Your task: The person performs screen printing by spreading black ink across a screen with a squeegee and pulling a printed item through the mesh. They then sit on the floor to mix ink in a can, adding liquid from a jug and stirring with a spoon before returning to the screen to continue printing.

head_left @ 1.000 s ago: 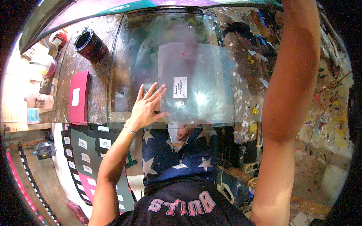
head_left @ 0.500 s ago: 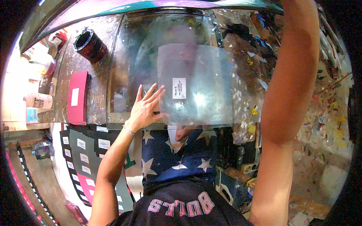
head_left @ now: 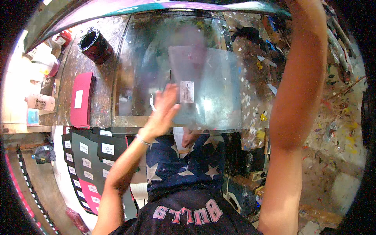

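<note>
My left hand [head_left: 165, 107] is over the glass sheet [head_left: 137, 58] at the table's near side, its fingers stretched out and slightly blurred, holding nothing I can see. Whether it touches the glass I cannot tell. Just right of its fingertips lies a small white printed label [head_left: 187, 92] with a stitched-looking border, on a translucent sheet [head_left: 217, 74] that covers the right part of the glass. My right arm reaches far forward past the top edge, beside the end of a raised frame [head_left: 156, 6] with purple and teal colour. The right hand itself is out of view.
A black-stained pot [head_left: 95, 47] and a red pad [head_left: 81, 102] with a white label stand on the left. Below the table edge, dark, grey and pink pieces [head_left: 90, 172] bear white prints. Paint-spotted boards [head_left: 254, 78] and scraps lie to the right.
My left hand has shifted right, closer to the label, with its fingers less spread. My right arm stays raised, nearly in the same place.
</note>
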`<state>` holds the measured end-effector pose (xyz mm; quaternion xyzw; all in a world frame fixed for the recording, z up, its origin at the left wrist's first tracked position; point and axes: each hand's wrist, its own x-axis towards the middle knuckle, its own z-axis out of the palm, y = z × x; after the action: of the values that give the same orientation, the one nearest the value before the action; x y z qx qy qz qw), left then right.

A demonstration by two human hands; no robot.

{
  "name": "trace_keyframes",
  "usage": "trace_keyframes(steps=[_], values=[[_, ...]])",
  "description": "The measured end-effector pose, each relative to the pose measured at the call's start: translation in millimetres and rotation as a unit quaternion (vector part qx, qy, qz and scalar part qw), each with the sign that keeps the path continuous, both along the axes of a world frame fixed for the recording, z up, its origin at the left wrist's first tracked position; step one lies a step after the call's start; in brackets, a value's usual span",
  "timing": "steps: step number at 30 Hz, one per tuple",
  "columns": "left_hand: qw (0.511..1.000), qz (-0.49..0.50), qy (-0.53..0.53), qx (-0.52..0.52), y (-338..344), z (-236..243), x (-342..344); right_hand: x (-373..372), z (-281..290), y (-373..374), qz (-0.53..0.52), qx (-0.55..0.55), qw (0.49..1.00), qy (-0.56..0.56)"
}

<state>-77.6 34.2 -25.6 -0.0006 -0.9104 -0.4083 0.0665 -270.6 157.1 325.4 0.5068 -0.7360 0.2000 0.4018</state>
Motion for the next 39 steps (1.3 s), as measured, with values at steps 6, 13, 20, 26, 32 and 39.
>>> trace_keyframes(steps=[6, 13, 20, 26, 32, 39], values=[[0.935, 0.028, -0.006, 0.352, 125.9, 68.7, -88.8, 10.8, 0.9, -6.7, 0.000, 0.070, 0.987, -0.143], [0.853, 0.276, 0.310, -0.318, -10.9, 208.3, 23.1, 48.7, -96.2, 31.4, -0.026, 0.020, 0.995, -0.092], [0.952, 0.104, 0.008, -0.287, -18.8, 109.2, 75.1, 122.7, -255.1, 79.7, 0.061, 0.115, 0.975, -0.181], [0.961, 0.077, -0.032, -0.262, -17.5, 41.1, 73.6, 101.2, -282.7, 65.9, 0.017, 0.273, 0.925, -0.266], [0.962, 0.062, -0.047, -0.260, -20.5, 40.3, 71.6, 42.5, -285.1, 38.7, 0.068, 0.315, 0.864, -0.386], [0.965, 0.066, -0.052, -0.250, -18.8, 42.1, 72.1, 77.4, -312.9, 57.5, 0.001, 0.206, 0.964, -0.170]])
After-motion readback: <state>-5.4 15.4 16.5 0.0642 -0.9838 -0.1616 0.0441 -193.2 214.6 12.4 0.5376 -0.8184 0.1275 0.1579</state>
